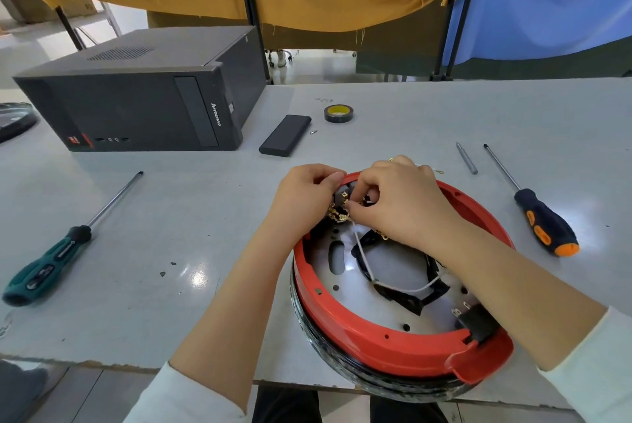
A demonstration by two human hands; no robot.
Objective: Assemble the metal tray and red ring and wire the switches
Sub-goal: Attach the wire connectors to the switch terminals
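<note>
Switches (342,198) at the far rim of the red ring (376,337), seated on the metal tray (393,272) at the surface's near edge, are being wired: left hand (304,197) is bracing them, right hand (400,204) is pinching a limp white wire (362,258), best held near its small, probably bendable terminals.

ring (376,333) on table (205,217), computer (136,98) behind-left, screwdrivers (44,265) either side

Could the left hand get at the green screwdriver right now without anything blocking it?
Probably yes, once it lets go. The left hand is busy gripping the switch at the red ring's far edge, but the green screwdriver lies alone on bare table to its left.
</note>
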